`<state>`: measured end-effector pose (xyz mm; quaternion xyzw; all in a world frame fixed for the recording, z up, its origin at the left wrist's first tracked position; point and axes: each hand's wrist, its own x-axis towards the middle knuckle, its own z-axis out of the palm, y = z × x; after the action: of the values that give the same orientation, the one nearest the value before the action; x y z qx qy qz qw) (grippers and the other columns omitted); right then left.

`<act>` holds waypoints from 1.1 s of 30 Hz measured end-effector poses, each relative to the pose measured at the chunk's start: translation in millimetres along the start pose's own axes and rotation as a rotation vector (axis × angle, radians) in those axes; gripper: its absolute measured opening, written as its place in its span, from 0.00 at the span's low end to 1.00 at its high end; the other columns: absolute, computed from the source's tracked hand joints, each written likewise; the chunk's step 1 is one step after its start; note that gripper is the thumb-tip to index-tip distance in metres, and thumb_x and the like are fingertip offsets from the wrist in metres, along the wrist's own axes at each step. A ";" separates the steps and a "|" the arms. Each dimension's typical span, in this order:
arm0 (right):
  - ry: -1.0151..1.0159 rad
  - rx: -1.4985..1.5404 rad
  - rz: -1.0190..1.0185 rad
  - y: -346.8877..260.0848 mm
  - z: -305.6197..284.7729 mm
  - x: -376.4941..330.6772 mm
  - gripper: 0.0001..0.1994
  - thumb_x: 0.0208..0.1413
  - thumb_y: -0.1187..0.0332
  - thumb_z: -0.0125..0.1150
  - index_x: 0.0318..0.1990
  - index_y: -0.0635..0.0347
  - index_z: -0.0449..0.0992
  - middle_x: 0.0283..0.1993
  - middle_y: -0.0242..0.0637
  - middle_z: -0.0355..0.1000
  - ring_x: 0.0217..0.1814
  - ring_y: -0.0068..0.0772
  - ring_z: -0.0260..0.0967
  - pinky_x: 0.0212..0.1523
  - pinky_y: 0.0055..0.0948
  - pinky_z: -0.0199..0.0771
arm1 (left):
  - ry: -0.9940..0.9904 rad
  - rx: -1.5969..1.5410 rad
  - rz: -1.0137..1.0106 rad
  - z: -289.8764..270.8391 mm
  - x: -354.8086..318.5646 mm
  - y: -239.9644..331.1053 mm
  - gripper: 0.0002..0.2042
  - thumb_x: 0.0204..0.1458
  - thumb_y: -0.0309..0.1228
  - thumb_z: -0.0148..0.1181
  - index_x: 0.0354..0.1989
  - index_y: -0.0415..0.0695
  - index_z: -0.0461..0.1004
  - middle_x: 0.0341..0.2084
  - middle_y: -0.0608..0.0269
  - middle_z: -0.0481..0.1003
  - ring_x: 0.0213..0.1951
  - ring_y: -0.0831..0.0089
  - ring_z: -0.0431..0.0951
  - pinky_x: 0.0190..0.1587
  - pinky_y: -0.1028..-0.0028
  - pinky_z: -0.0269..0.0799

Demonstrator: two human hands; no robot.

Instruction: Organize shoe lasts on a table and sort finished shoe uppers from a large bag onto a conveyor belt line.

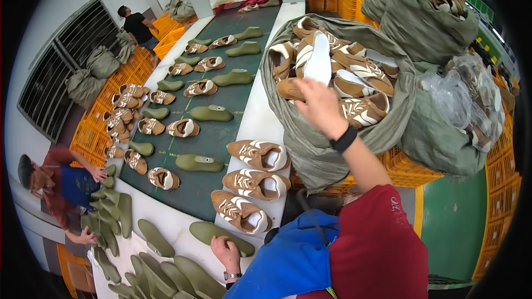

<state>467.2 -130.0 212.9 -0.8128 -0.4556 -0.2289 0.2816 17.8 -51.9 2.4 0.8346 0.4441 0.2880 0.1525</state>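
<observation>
My left hand [226, 252] is at the lower middle, its fingers curled over the near edge of a green shoe last [208, 233] lying on the white table. My right arm reaches up into a grey-green sack [310, 160] full of brown sneakers. There my right hand [320, 105] closes on a brown sneaker [289, 89]; part of that shoe is behind the fingers and among other shoes. A white sole [317, 61] faces up just above this hand. Three brown sneakers with white stripes, the middle one [256, 184] among them, stand in a column on the white ledge.
A green conveyor [230, 113] carries rows of lasts and sneakers. Several lasts [158, 277] crowd the table's front. Across it, a person in a blue apron [75, 188] handles lasts. Orange crates [501, 199] and full sacks [438, 33] stand right; another person [138, 29] stands far left.
</observation>
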 end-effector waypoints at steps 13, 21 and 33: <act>0.338 0.388 0.236 62.6 -56.1 38.9 0.10 0.56 0.64 0.54 0.36 0.62 0.74 0.26 0.41 0.74 0.27 0.37 0.73 0.29 0.29 0.71 | -0.016 -0.040 0.002 -7.1 -5.1 -0.5 0.06 0.41 0.20 0.53 0.29 0.39 0.71 0.31 0.52 0.71 0.47 0.48 0.67 0.54 0.56 0.59; -0.050 1.584 0.515 12.3 -71.7 25.1 0.11 0.59 0.60 0.53 0.37 0.57 0.73 0.31 0.29 0.74 0.23 0.17 0.69 0.27 0.16 0.70 | -0.053 -0.489 -0.171 -55.4 51.9 48.8 0.15 0.51 0.26 0.56 0.47 0.36 0.69 0.42 0.55 0.73 0.48 0.64 0.72 0.53 0.69 0.65; -1.101 1.603 0.653 -108.2 83.1 -56.9 0.15 0.57 0.68 0.55 0.52 0.56 0.69 0.32 0.27 0.70 0.28 0.16 0.68 0.29 0.17 0.73 | -0.822 -1.515 -0.480 -58.5 51.6 67.3 0.29 0.54 0.38 0.56 0.61 0.39 0.56 0.57 0.56 0.63 0.55 0.65 0.67 0.56 0.66 0.66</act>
<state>355.4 -63.3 142.8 -0.4623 -0.2971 0.6355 0.5424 48.4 -46.8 100.6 0.4319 0.2076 0.1427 0.8660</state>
